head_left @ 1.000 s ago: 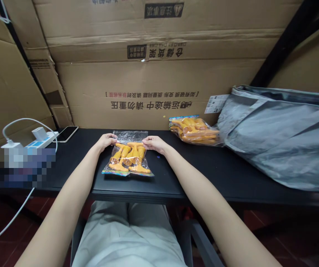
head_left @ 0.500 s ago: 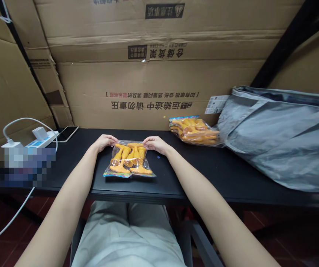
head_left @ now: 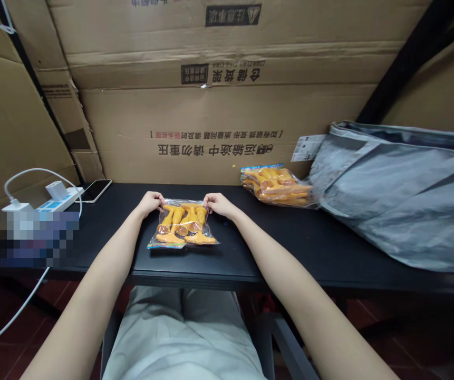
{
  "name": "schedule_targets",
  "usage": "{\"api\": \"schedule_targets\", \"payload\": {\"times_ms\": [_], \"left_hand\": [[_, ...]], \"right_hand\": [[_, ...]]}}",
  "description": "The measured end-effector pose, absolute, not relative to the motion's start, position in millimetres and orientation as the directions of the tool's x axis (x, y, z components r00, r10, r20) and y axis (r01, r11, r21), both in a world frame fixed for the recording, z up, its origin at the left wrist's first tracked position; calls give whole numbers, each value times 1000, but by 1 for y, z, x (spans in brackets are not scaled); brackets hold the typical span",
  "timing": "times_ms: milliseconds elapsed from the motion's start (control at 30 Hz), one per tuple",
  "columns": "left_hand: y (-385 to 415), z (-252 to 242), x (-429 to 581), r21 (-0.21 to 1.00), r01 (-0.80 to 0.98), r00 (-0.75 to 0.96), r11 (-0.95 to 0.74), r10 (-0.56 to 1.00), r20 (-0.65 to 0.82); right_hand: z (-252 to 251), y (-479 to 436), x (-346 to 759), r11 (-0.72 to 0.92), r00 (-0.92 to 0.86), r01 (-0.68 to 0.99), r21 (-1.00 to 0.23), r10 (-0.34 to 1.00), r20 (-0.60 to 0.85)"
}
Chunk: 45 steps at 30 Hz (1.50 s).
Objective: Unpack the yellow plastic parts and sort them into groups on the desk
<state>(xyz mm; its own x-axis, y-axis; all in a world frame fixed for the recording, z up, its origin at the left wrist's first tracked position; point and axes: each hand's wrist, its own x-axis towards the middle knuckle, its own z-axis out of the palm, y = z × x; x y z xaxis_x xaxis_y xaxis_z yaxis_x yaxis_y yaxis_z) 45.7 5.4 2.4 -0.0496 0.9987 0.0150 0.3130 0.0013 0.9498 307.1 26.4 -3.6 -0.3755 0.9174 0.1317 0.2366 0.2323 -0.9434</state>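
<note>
A clear plastic bag of orange toy pieces [head_left: 182, 226] lies on the black table [head_left: 290, 237] in front of me. My left hand [head_left: 150, 202] pinches the bag's far left corner and my right hand [head_left: 215, 203] pinches its far right corner. The bag's far end looks folded over, and its near end seems lifted a little off the table.
A pile of similar filled bags [head_left: 276, 186] sits at the back right, beside a large grey bag [head_left: 401, 195]. A phone [head_left: 93, 190] and a white power strip [head_left: 58, 196] with cables lie at the left. Cardboard boxes [head_left: 219, 105] wall the back.
The bag's clear top flap, flat on the table a second ago, has been folded over toward me. Both hands moved slightly closer together and now pinch the folded edge.
</note>
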Motion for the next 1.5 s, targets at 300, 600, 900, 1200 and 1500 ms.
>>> {"api": "schedule_targets", "payload": {"times_ms": [300, 600, 900, 1200, 1500], "left_hand": [[5, 2, 47, 535, 806, 16, -255, 912, 411], [1, 2, 58, 436, 769, 145, -467, 792, 593], [-10, 5, 79, 369, 693, 210, -620, 663, 719], [-14, 4, 90, 345, 672, 229, -655, 627, 744], [-12, 7, 82, 386, 737, 144, -555, 687, 712]], "right_hand": [[9, 15, 307, 226, -419, 338, -914, 905, 69], [3, 16, 308, 434, -379, 618, -655, 895, 236], [13, 7, 308, 198, -585, 310, -930, 811, -22], [26, -7, 314, -86, -676, 284, -955, 689, -263], [17, -3, 305, -168, -612, 53, -984, 774, -165]]}}
